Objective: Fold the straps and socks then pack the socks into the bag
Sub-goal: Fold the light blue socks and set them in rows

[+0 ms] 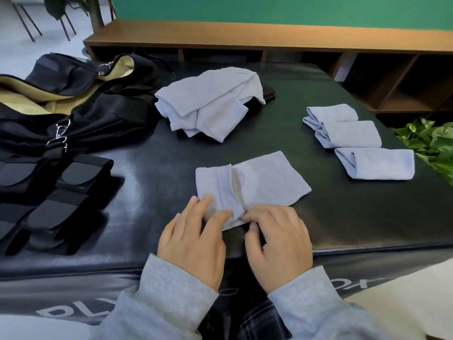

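Both hands' fingers pinch the grey sock's near edge: left hand, right hand; loosening now could let the cuff fold spring open toward 12 o'clock

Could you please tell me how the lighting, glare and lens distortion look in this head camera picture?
Head view: soft even light; pale glare streaks on the glossy black mat near the folded straps; short shadows under both hands, left hand and right hand, on the sock; wide-angle bowing curves the wooden shelf; edges soften, blurring the plant.
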A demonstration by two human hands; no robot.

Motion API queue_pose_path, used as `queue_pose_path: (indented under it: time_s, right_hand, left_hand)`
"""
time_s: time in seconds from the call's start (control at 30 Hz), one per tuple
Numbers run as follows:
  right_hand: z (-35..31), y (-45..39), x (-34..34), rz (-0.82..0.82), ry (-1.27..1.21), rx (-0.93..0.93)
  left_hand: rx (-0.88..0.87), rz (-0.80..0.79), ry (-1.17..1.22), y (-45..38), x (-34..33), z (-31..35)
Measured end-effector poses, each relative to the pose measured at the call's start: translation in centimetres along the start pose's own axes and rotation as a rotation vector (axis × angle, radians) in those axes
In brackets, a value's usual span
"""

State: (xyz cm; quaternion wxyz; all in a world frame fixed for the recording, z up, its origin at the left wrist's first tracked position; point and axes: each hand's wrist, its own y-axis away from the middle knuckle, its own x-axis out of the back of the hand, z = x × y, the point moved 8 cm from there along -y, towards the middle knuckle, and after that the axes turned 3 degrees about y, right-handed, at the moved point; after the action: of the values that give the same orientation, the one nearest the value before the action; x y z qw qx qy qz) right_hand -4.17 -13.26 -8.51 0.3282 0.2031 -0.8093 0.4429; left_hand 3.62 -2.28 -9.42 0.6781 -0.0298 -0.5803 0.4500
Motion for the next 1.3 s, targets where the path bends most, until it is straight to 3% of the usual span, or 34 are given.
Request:
queue_pose_path:
  time_s: [0.37,0.57,0.7,0.97,1.1,1.3]
  right_hand:
    - [0.0,0.0,0.0,0.007,0.025,-0.010]
    - [1.0,0.0,-0.8,-0.045,0.181,-0.177]
    - [0.9,-0.1,-1.0,-0.124,0.243,-0.184]
    - [-0.6,-0.2,-0.2,-0.090,0.239,-0.142]
    - [-1.3,-0.8,-0.3,-0.169,0.162,-0.115]
    - [1.8,-2.1,0.7,-0.132,0.066,-0.229]
  left_hand:
    - [0.049,-0.163,-0.079,0.0,-1.0,-0.4]
    - [0.045,-0.176,-0.126,0.1,-1.3,-0.6]
    - [0.043,-0.156,-0.156,0.1,-1.4,-0.6]
    - [0.077,-0.123,-0.232,0.1,-1.6,-1.0]
    - [0.029,-0.054,-0.188,0.1,-1.0,-0.5]
    - [-0.091,0.104,-0.034,0.4,0.6,0.4]
